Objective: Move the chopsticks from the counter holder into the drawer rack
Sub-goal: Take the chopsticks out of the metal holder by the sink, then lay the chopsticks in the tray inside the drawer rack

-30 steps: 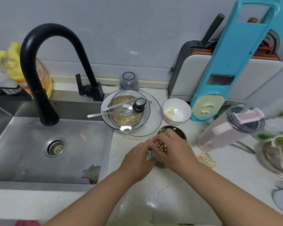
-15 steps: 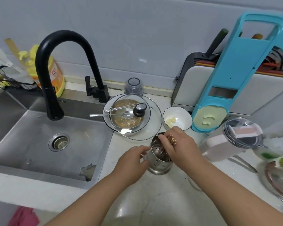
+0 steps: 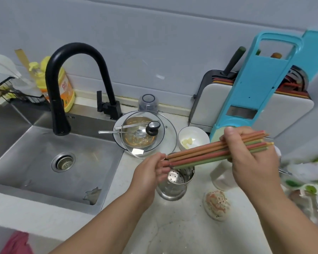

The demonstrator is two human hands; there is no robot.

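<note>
A bundle of several coloured chopsticks (image 3: 206,153), orange, pink and green, lies nearly level in the air above the counter. My right hand (image 3: 250,162) grips its thick end at the right. My left hand (image 3: 151,171) pinches the thin tips at the left. Just below the tips stands the perforated steel holder (image 3: 176,182) on the white counter, its inside showing no chopsticks. The drawer rack is not in view.
A steel sink (image 3: 44,162) with a black faucet (image 3: 62,85) lies left. Behind the holder sit a plate with a glass lid (image 3: 145,136) and a small white bowl (image 3: 193,138). A turquoise slicer (image 3: 255,92), cutting boards and a white tumbler crowd the right.
The chopsticks have come out of the holder: my right hand lifted them up and to the right, turning them level. My left hand let go of the holder and took the tips.
</note>
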